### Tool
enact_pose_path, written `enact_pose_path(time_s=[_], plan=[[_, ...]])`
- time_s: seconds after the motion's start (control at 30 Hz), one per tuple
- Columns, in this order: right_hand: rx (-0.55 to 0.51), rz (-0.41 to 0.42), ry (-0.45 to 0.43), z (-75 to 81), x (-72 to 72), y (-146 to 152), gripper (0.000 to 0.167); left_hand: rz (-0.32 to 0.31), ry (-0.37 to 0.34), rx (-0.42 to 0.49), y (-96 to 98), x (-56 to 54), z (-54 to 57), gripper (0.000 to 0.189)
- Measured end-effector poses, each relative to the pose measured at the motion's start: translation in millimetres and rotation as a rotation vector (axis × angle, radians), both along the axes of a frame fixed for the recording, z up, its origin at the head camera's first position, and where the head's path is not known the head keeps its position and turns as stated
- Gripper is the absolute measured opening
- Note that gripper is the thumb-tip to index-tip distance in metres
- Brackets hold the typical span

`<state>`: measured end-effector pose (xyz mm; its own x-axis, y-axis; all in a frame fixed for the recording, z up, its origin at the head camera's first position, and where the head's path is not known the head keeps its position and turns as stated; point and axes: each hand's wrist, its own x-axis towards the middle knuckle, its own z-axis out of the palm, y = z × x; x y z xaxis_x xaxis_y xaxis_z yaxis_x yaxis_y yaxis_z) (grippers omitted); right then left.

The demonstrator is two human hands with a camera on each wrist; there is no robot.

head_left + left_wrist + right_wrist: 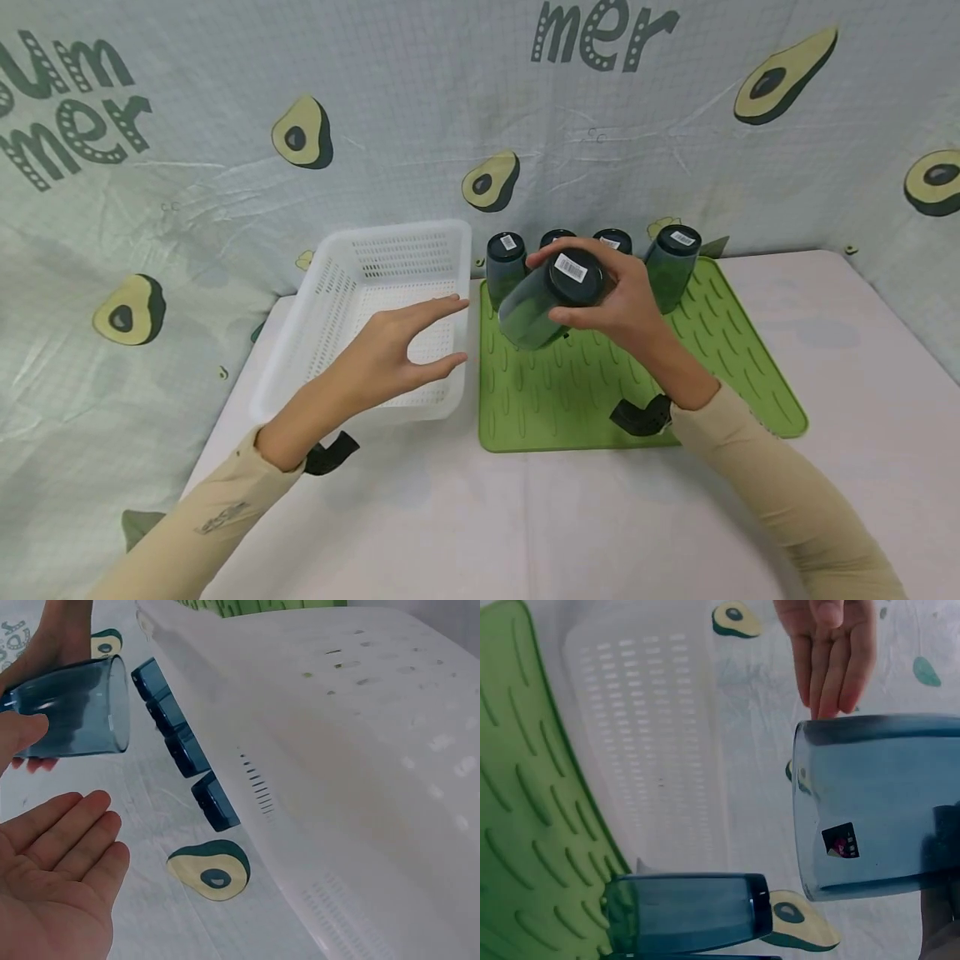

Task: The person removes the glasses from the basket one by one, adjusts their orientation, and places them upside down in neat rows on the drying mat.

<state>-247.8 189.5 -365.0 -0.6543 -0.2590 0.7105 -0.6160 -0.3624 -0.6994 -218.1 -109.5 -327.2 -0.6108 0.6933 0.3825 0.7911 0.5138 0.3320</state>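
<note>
My right hand (626, 300) grips a blue-tinted drinking glass (528, 312) near its dark base, which carries a barcode sticker. The glass is tilted above the green mat (555, 425), its open rim facing down and left. In the right wrist view a small dark sticker (841, 840) shows on its side. My left hand (386, 350) hovers over the right part of a white basket (420, 408), thumb and fingers spread apart, holding nothing. Its palm (52, 900) shows in the left wrist view, close to the glass rim.
Several similar glasses stand upside down in a row along the mat's back edge, among them a left one (506, 275) and a right one (671, 271). The perforated basket stands left of the mat. Behind the table (465, 517) hangs an avocado-print cloth (405, 108).
</note>
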Motion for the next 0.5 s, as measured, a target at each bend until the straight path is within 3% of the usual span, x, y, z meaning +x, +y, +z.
enact_pose_path(time_s=[0.13,0.27,0.5], plan=[[0.097,-0.086,-0.058,-5.5,-1.9,0,0.058,0.016,-0.017,0.011,-6.1,2.3,-1.5,0.05],[0.163,-0.17,-0.062,-9.3,-4.4,-3,0.057,0.018,-0.015,0.024,-10.3,4.7,-2.2,0.045],[0.253,-0.225,-0.081,-16.0,-10.0,-8,0.056,0.031,-0.016,0.032,-16.0,7.7,-3.4,0.042]])
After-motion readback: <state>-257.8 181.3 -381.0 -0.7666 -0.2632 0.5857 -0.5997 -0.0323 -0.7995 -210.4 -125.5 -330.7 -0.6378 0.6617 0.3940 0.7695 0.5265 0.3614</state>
